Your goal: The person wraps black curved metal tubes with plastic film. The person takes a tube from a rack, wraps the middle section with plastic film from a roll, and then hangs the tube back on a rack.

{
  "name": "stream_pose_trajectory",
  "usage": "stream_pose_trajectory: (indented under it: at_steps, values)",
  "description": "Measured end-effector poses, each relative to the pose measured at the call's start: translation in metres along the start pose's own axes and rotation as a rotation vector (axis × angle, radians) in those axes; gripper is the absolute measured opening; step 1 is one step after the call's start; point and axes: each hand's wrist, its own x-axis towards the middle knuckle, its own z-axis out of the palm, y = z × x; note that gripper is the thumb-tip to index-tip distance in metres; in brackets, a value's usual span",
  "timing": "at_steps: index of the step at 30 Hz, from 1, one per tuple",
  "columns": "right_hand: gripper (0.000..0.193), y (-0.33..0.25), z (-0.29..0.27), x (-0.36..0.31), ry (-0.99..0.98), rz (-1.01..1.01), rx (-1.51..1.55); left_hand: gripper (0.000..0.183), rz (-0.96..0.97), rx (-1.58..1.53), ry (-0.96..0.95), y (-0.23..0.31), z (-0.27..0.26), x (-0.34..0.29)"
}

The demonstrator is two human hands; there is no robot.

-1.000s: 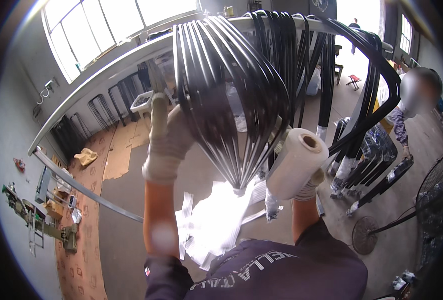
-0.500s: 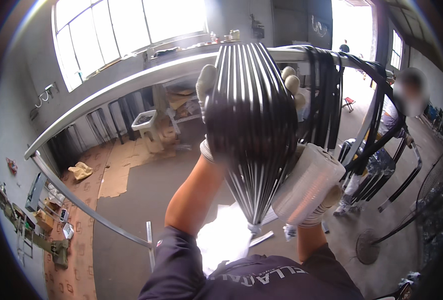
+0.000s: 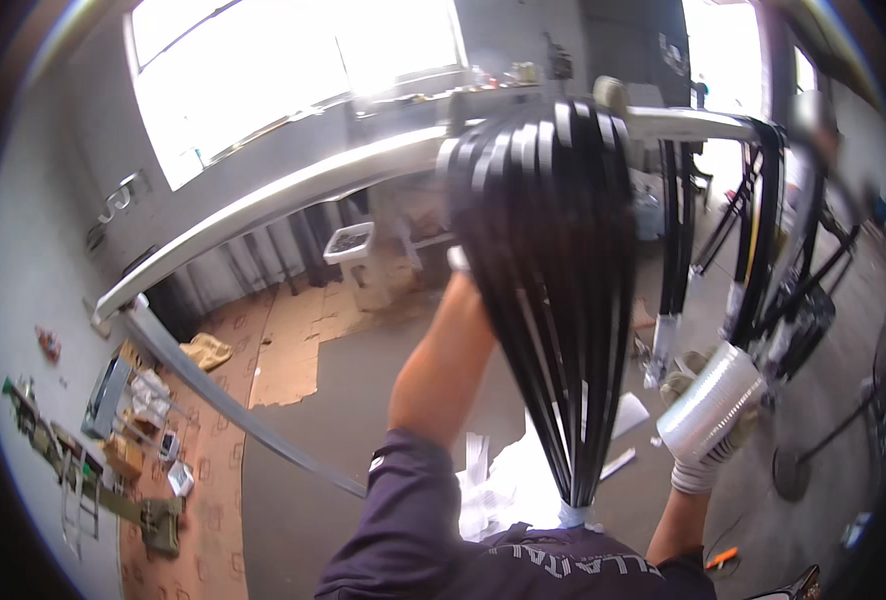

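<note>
Black bars [image 3: 563,250] glossy (metal or plastic unclear); film roll [image 3: 711,402] shiny plastic; rail [image 3: 293,192] smooth metal.

Two white-gloved hands [image 3: 738,434], one clear plastic film roll [image 3: 710,402]
One gathered bundle of slender black tubes [image 3: 555,260], too blurred to count; one pale metal rail [image 3: 363,160]; one white plastic stool [image 3: 363,275]

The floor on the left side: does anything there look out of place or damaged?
Yes: a crumpled tan bag or cloth lies loose there, as if dropped. The cardboard beside it has a ragged near edge, perhaps torn.
</note>
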Motion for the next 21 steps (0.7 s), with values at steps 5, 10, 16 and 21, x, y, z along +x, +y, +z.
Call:
stream_pose_trajectory:
  at_steps: [5, 10, 16, 21]
  values:
    - [0.108, 0.058, 0.062, -0.01, -0.021, 0.201, -0.151, 0.067, 0.055, 0.004, 0.08, 0.07, -0.025, -0.053]
    - [0.101, 0.12, 0.124, -0.021, -0.178, 0.311, -0.207, 0.062, 0.116, 0.038, 0.116, 0.116, -0.028, -0.107]
    - [0.085, 0.183, 0.196, -0.048, -0.369, 0.483, -0.052, 0.056, 0.22, 0.088, 0.138, 0.179, -0.01, -0.182]
    - [0.068, 0.242, 0.237, -0.07, -0.377, 0.421, -0.149, 0.051, 0.313, 0.101, 0.141, 0.225, 0.014, -0.232]
